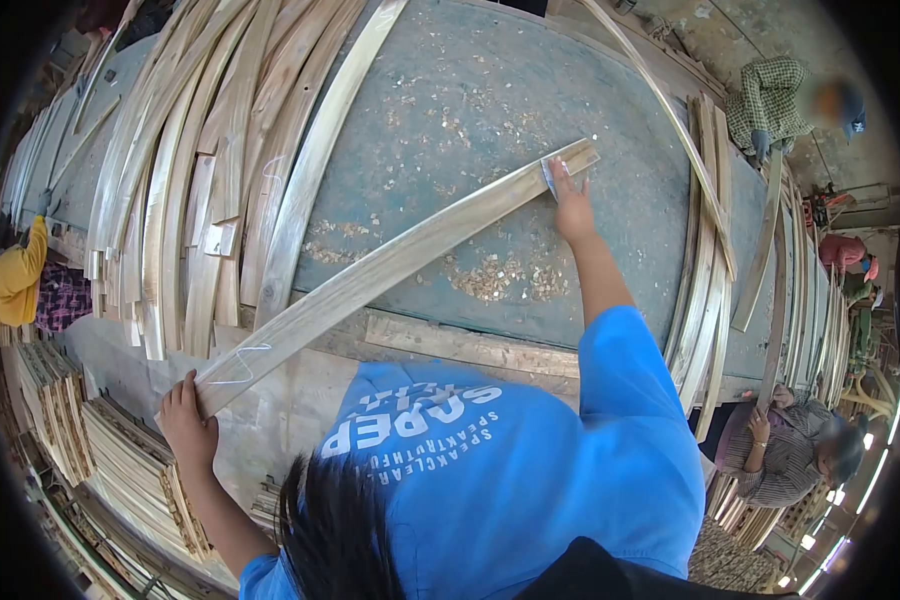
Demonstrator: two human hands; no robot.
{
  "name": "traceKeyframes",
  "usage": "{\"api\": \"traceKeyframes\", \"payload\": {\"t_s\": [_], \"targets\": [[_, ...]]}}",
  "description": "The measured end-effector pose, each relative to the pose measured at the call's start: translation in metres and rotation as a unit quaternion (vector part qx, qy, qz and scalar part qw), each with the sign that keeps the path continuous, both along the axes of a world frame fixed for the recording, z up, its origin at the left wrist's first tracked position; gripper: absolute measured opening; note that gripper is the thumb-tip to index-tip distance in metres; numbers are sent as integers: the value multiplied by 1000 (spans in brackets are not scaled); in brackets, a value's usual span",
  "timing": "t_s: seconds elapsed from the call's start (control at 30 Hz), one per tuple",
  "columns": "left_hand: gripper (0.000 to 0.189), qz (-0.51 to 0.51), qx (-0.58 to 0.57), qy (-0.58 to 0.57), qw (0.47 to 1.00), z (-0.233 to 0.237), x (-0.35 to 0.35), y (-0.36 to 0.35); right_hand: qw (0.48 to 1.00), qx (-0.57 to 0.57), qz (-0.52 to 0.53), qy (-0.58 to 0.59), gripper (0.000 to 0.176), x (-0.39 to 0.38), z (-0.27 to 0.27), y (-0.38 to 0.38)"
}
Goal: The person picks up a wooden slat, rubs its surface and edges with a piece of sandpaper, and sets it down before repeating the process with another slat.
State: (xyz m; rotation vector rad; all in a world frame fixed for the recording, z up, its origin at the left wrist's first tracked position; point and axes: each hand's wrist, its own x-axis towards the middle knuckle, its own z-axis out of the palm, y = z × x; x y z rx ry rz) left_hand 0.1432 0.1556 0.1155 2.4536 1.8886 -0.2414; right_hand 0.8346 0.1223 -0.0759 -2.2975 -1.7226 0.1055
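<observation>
Our left hand (187, 418) clasped the board (390, 262) at its near end. Well apart, our right hand (572, 205) clamped a pale sheet (547, 177) against its far end.

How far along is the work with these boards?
Done: wood chips suggest some work. In hand: one board, left hand at its near end, right hand holding a pad near the other. Remaining: perhaps the piled strips; which are finished, I cannot tell.

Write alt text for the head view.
A person's left hand grips the near end of a long wooden slat; the right hand presses a pale sheet near its far end. Wood chips litter the table; more slats lie either side.
</observation>
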Motion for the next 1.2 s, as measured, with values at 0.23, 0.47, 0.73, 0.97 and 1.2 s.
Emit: {"api": "traceKeyframes", "payload": {"t_s": [0.23,0.47,0.73,0.97,1.2], "targets": [[74,7,-9,21,1000,3,4,20,975,-78,171,117,45,-81,32,-2],[67,3,13,59,998,12,9,34,991,-85,-102,30,81,153,-39,19],[65,-23,71,71,995,38,25,46,990,-27,-121,63,93,128,-47,5],[67,-22,50,65,996,14,11,48,984,-89,-150,-27,89,141,-43,2],[67,-29,105,65,992,35,23,49,970,-117,-191,-91,69,65,-23,16]]}}
